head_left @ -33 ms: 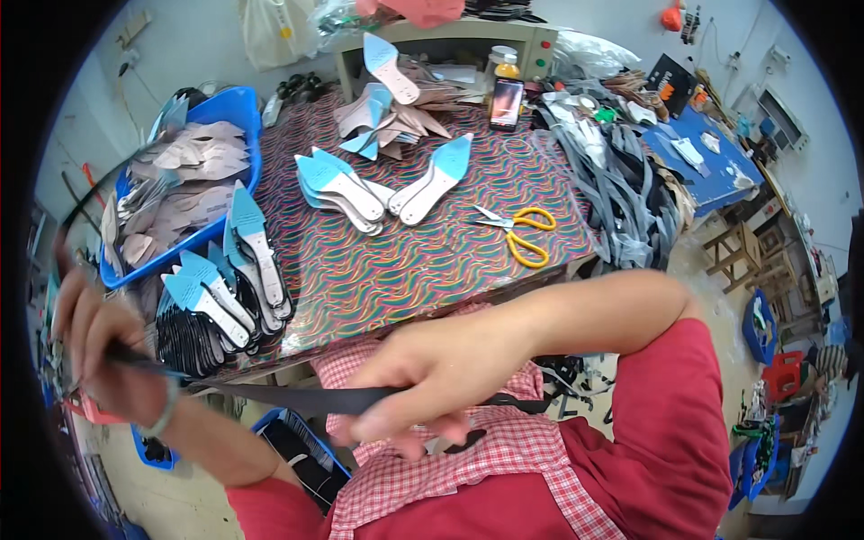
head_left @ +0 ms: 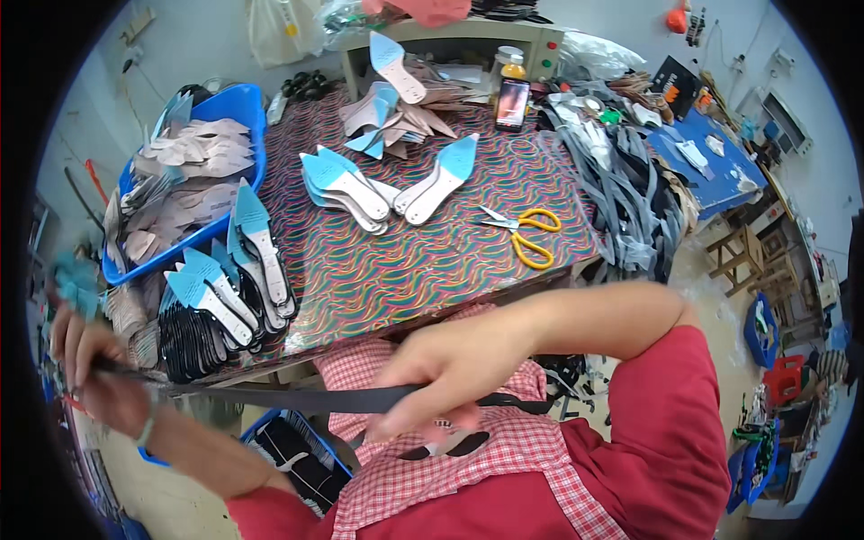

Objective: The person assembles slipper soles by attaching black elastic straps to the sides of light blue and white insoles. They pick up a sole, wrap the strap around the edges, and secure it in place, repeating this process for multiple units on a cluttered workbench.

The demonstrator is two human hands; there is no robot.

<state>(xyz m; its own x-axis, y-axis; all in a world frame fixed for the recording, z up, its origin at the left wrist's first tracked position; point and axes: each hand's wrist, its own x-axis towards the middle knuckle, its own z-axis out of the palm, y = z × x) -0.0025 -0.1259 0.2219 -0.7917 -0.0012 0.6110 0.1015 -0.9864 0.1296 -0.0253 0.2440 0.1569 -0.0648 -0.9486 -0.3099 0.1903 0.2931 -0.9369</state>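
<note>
A long black strip (head_left: 297,399) stretches across my lap. Its left part runs into my left hand (head_left: 94,364), which is closed and blurred by motion at the left rim. Just above those fingers is a smeared light-blue shape (head_left: 76,283), too blurred to name for sure. My right hand (head_left: 450,369) is closed on the strip in front of my checked apron, thumb on top, and the strip's tail emerges beyond the wrist. Closest to my left hand on the table stand blue-and-white shoe insoles (head_left: 211,292) with black edges, packed in a row.
Yellow-handled scissors (head_left: 531,236) lie on the patterned tablecloth (head_left: 387,288), near fanned insoles (head_left: 346,184). A blue basket (head_left: 256,135) of beige pieces is at left. Behind are a phone (head_left: 512,103) and a bottle; grey strips (head_left: 621,180) heap at right. A blue crate (head_left: 337,477) stands below.
My left hand has shifted slightly down, and a light-blue blur now shows above it. The right hand has moved a little to the right, still holding the strip.
</note>
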